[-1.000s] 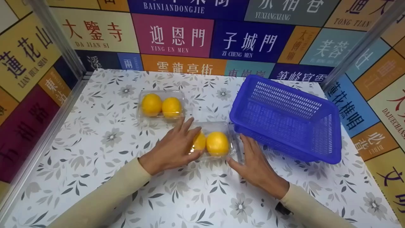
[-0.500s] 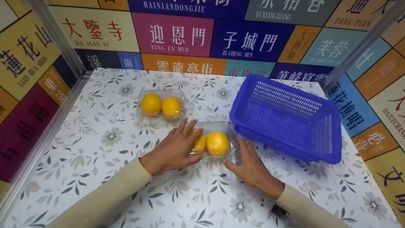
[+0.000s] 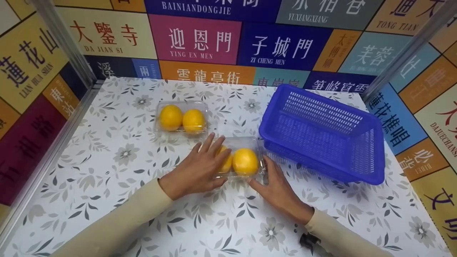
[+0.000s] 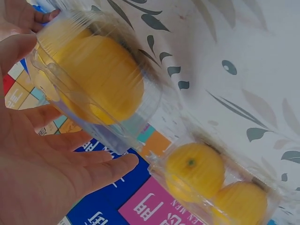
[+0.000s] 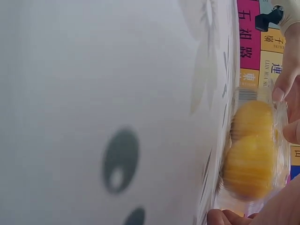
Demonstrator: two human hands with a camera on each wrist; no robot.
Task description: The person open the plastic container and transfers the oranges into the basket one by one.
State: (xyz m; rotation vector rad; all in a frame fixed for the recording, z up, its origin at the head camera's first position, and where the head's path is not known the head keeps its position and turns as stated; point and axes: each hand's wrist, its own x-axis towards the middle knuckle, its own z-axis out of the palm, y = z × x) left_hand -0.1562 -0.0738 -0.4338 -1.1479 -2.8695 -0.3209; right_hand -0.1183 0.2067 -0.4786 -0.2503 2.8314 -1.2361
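Two bare hands are at the near clear plastic box (image 3: 244,142), which sits on the floral worktop (image 3: 171,225) and contains two round orange fruits (image 3: 245,161). The left hand (image 3: 198,169) lies across the box's left end, partly covering one fruit; its fingers are extended and spread, without closing round anything. The right hand (image 3: 280,192) is at the right end, thumb and fingers parted and set about the corner nearest the person. The right wrist view shows fingertips close against the box end; how firmly they press cannot be told.

A second clear box (image 3: 183,106), also holding two orange fruits, lies beyond the left hand, apart from the first. A blue perforated basket (image 3: 314,141) stands to the right, just beside the near box. Long pale sleeves (image 3: 117,217) cover both forearms. Coloured panels (image 3: 196,39) with lettering line the walls behind.
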